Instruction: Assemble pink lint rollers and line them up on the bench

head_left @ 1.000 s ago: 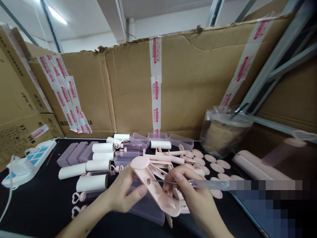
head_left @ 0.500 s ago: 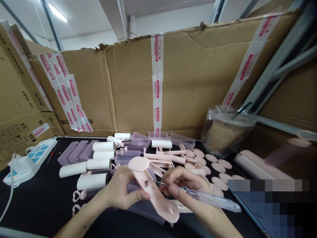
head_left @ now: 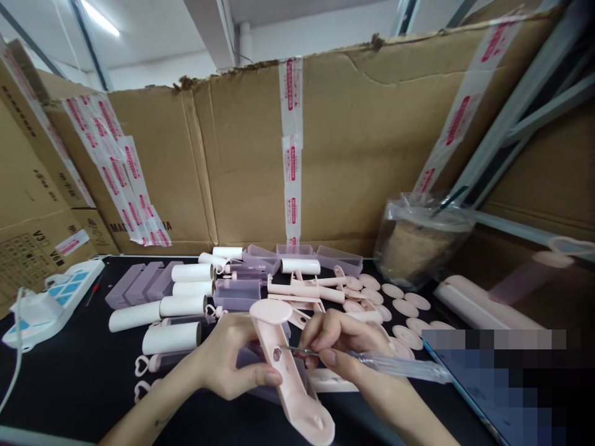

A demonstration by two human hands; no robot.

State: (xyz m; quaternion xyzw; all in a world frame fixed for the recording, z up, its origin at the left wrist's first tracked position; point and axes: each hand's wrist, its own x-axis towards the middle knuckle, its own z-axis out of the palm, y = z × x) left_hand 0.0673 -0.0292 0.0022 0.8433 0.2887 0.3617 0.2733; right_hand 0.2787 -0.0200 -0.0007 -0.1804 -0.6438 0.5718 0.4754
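A pale pink plastic bracket [head_left: 294,387] with a round disc at its top end is gripped by my left hand [head_left: 232,362], thumb across its near side. My right hand [head_left: 341,347] pinches a screwdriver [head_left: 400,365] with a clear handle and a thin metal shaft. The shaft's tip is at or just beside the hole in the bracket's middle; whether it goes in, I cannot tell. Behind the hands lie more pink plastic parts [head_left: 307,288] and pink discs [head_left: 404,337]. Below them a purple plastic piece is partly hidden.
White paper rolls [head_left: 171,338] and purple plastic boxes [head_left: 139,288] lie to the left, near a white power strip [head_left: 77,294]. A bagged drink cup [head_left: 418,248] stands at the back right. A phone-like device [head_left: 469,390] lies at the right. Cardboard [head_left: 246,161] walls the back.
The bracket has swung more upright, its lower end dropping toward me and its disc shifting slightly right. The screwdriver's shaft and handle lie a little flatter. Both hands keep their holds.
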